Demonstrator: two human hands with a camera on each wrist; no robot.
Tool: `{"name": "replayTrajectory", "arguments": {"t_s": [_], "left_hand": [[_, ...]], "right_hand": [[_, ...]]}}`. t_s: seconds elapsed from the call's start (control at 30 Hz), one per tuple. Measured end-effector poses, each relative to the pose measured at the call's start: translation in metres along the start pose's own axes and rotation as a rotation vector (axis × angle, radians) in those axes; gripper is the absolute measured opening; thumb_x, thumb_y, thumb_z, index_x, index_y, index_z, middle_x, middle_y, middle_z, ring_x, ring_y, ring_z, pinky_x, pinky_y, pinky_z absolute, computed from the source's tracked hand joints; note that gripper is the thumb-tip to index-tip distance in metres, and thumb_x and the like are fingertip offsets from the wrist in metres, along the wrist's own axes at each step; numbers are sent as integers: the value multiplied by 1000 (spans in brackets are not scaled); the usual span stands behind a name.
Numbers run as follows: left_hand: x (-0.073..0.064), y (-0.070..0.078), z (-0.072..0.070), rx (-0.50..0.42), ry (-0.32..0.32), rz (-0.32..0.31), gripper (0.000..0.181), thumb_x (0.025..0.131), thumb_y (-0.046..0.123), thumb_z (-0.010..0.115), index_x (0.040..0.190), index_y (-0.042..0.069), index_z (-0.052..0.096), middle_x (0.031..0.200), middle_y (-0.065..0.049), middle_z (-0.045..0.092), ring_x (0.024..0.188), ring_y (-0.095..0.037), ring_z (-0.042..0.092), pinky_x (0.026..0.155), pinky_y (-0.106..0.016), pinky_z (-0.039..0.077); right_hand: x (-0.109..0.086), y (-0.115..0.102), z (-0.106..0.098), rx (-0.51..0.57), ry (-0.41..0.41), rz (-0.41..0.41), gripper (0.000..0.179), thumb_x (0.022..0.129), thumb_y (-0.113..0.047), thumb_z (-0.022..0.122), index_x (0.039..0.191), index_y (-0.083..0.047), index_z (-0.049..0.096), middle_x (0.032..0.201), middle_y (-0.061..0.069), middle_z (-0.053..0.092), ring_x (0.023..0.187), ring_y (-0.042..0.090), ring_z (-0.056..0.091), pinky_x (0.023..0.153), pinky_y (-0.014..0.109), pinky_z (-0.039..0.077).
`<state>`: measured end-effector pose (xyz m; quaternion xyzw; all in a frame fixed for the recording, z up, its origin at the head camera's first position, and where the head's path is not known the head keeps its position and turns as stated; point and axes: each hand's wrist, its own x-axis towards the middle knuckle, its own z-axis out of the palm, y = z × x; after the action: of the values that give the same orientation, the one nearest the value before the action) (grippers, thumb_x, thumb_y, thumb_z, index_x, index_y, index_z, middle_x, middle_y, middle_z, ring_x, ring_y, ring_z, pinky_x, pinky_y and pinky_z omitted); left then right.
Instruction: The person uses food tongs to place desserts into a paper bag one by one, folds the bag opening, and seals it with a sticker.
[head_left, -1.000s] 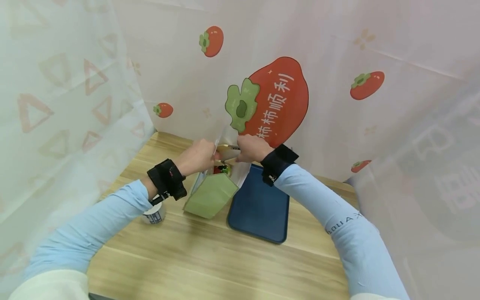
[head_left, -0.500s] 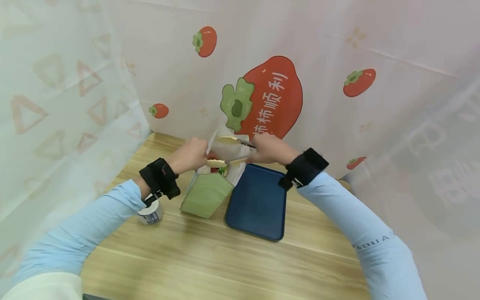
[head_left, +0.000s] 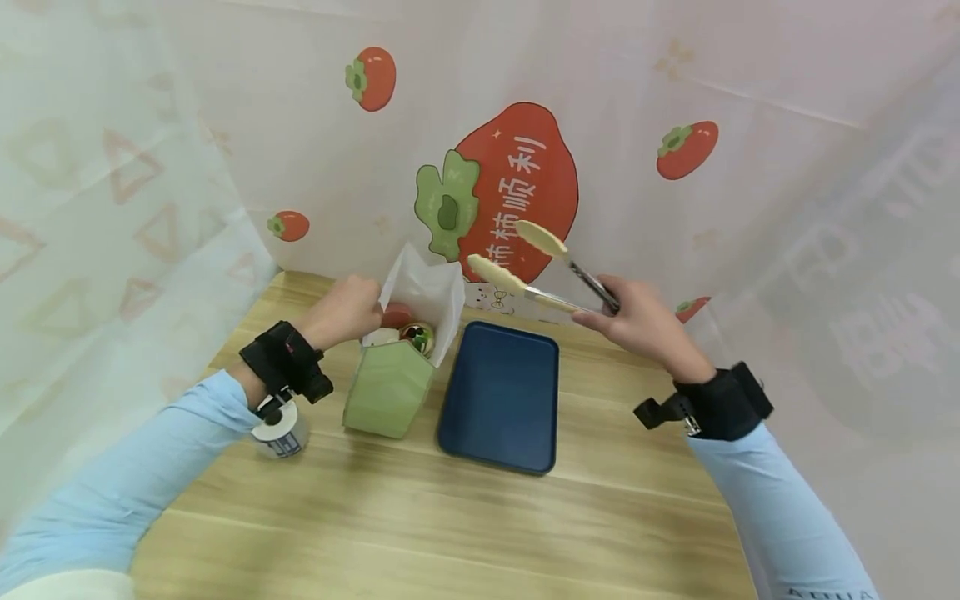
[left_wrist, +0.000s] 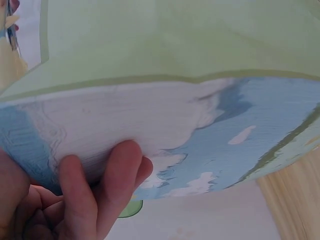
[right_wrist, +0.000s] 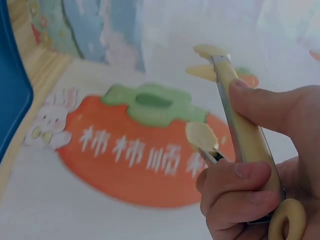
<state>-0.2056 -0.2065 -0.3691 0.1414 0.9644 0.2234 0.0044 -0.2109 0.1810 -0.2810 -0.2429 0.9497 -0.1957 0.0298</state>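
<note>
A green paper bag (head_left: 388, 387) with a white lining stands upright on the table, its mouth open. Inside lie food pieces: a round one with green and dark bits (head_left: 417, 337) and a reddish one (head_left: 397, 314). My left hand (head_left: 341, 312) grips the bag's left rim; in the left wrist view its fingers (left_wrist: 120, 175) press against the printed side. Held in my right hand (head_left: 637, 321) is a pair of tongs (head_left: 551, 300) with cream tips, raised to the right of the bag. The tongs' arms are spread, with nothing between the tips.
A dark blue tray (head_left: 502, 400) lies just right of the bag. A white roll with blue print (head_left: 281, 433) stands at left, under the left wrist. Behind the wooden table (head_left: 450, 525) hangs a curtain (head_left: 322, 125) printed with persimmons.
My right hand has drawn the tongs out of the bag's mouth and away to the right, and their arms have spread. The left hand stays at the bag's rim.
</note>
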Motion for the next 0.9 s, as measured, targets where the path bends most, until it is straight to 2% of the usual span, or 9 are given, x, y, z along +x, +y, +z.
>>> {"name": "replayTrajectory", "arguments": {"t_s": [0.1, 0.2, 0.33, 0.43, 0.6, 0.67, 0.77, 0.9], "left_hand": [[0, -4, 1, -9, 12, 4, 18, 81, -5, 50, 65, 2, 55, 59, -4, 49, 50, -16, 45, 47, -25, 35], [-1, -6, 2, -22, 19, -3, 15, 82, -4, 50, 69, -1, 58, 60, -6, 50, 50, -16, 46, 46, -24, 36], [-3, -7, 2, -41, 16, -23, 14, 84, -4, 48, 77, -5, 59, 64, -9, 54, 51, -17, 50, 46, -25, 40], [-4, -8, 1, -46, 11, -25, 15, 86, -3, 47, 83, -8, 60, 67, -12, 57, 53, -19, 53, 47, -26, 42], [-5, -11, 1, -28, 14, -28, 16, 88, -1, 46, 84, -5, 62, 66, -10, 56, 54, -18, 51, 48, -27, 39], [-5, -12, 1, -25, 18, -27, 17, 88, -1, 46, 84, -5, 62, 66, -9, 56, 54, -18, 50, 48, -28, 39], [-6, -13, 3, -28, 18, -30, 17, 87, -1, 45, 84, -5, 62, 66, -9, 56, 54, -18, 51, 47, -28, 39], [-6, -12, 3, -10, 29, -18, 18, 88, 0, 45, 81, -3, 61, 65, -8, 55, 55, -19, 51, 48, -28, 38]], "right_hand": [[-15, 20, 1, 2, 75, 44, 29, 93, -30, 70, 97, -5, 55, 67, 2, 39, 57, 17, 36, 56, 30, 28], [-28, 40, 8, 15, 110, 108, 33, 93, -34, 69, 98, -4, 55, 67, 2, 38, 57, 17, 37, 56, 30, 29], [-35, 64, 35, 78, 147, 209, 34, 94, -36, 67, 97, -5, 54, 68, 2, 38, 57, 18, 39, 54, 30, 32], [-38, 75, 69, 160, 194, 281, 31, 94, -31, 67, 91, -4, 52, 68, 2, 43, 57, 17, 43, 54, 30, 35], [-38, 77, 147, 338, 278, 420, 25, 93, -23, 67, 95, -2, 52, 71, 3, 50, 59, 15, 47, 52, 28, 38], [-38, 75, 179, 369, 314, 474, 26, 93, -21, 67, 98, 0, 53, 73, 4, 49, 60, 17, 46, 52, 29, 37], [-39, 69, 225, 360, 385, 528, 32, 91, -19, 69, 105, 6, 54, 74, 7, 51, 64, 23, 50, 56, 34, 40], [-39, 63, 269, 390, 437, 587, 43, 91, -14, 69, 119, 14, 51, 84, 21, 61, 76, 32, 60, 67, 46, 49]]}}
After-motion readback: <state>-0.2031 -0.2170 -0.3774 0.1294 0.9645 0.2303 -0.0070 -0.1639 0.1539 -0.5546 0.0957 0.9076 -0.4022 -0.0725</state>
